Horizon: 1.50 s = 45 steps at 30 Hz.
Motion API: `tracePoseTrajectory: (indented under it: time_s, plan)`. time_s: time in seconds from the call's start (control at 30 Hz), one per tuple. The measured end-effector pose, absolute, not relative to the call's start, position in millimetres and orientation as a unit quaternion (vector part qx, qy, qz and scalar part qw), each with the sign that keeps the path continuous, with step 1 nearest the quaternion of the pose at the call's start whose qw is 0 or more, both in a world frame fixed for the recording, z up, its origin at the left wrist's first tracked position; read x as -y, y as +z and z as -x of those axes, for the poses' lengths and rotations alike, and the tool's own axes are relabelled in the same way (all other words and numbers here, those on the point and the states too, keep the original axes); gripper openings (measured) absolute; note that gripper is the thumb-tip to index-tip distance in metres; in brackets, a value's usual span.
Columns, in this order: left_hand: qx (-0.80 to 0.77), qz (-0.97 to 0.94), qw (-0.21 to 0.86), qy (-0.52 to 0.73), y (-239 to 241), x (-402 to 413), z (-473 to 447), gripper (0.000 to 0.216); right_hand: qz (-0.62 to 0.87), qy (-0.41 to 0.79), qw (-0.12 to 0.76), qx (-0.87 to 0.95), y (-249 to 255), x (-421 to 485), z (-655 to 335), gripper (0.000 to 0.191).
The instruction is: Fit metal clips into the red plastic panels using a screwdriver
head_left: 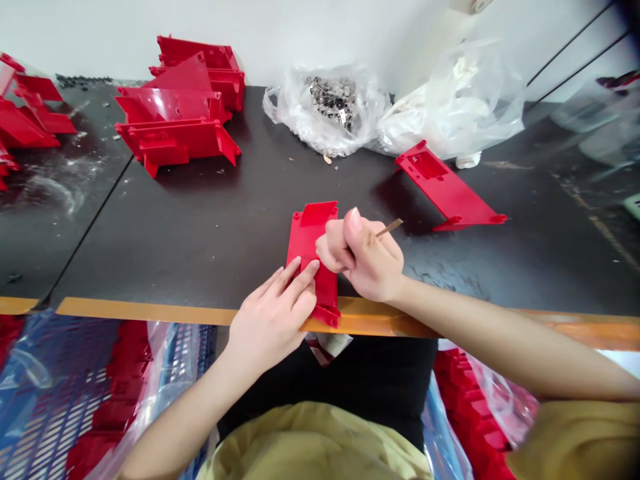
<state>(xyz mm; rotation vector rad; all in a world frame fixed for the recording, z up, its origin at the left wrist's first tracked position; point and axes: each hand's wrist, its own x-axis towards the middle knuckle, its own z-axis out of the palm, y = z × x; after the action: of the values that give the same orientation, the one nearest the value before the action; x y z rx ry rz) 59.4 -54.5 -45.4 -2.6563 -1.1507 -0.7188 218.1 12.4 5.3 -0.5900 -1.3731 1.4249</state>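
Note:
A red plastic panel [326, 290] with raised corners and a folded flap lies in front of me, its near end at the table's edge. My left hand [275, 313] rests on its left side, fingers stretched out and lying on the surface; the thumb is mostly hidden. Above the panel's right side, my right hand [367, 257] is closed in a fist around a thin brown stick-like tool [390, 228]. One end of the tool sticks out to the right; its other end is hidden by the hand.
Another red panel [457, 193] lies tilted to the right. Stacked red parts [175, 143] stand at the back left, more red parts [35, 113] beyond. A clear bag [295, 107] holds small dark pieces beside a white plastic bag [445, 113]. Below left is a blue crate [65, 380].

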Motion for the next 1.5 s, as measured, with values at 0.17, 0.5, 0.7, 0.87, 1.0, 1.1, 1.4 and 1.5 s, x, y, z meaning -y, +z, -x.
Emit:
tracePoseTrajectory:
  time_s: [0.17, 0.5, 0.7, 0.87, 1.0, 1.1, 1.4, 1.5]
  plan:
    - [0.377, 0.891, 0.081, -0.238, -45.1, 54.3, -59.3, 0.024, 0.209, 0.621, 0.491, 0.574, 5.0, -13.4, -213.4, 0.058]
    - [0.38, 0.89, 0.066, -0.242, -45.4, 54.8, -56.9, 0.023, 0.278, 0.667, 0.514, 0.462, 22.1, -33.4, -225.9, 0.057]
    - [0.384, 0.888, 0.058, -0.245, -45.9, 54.8, -58.1, 0.023, 0.249, 0.658, 0.512, 0.493, 22.1, -29.8, -223.3, 0.062]
    - [0.385, 0.886, 0.059, -0.249, -47.7, 55.1, -58.8, 0.025, 0.265, 0.636, 0.49, 0.534, 10.2, -20.3, -215.2, 0.061]
    - [0.387, 0.885, 0.063, -0.252, -48.6, 55.7, -58.6, 0.027, 0.246, 0.635, 0.492, 0.543, 11.3, -15.0, -213.9, 0.059]
    - [0.387, 0.885, 0.066, -0.25, -48.1, 55.7, -58.3, 0.028, 0.236, 0.634, 0.497, 0.544, 15.1, -14.4, -214.9, 0.058]
    - [0.388, 0.885, 0.061, -0.249, -47.0, 55.6, -58.6, 0.031, 0.266, 0.626, 0.504, 0.533, 13.8, -17.4, -217.3, 0.058]
    - [0.387, 0.885, 0.063, -0.251, -47.3, 55.9, -58.8, 0.031, 0.275, 0.615, 0.497, 0.547, 9.5, -16.5, -214.8, 0.058]
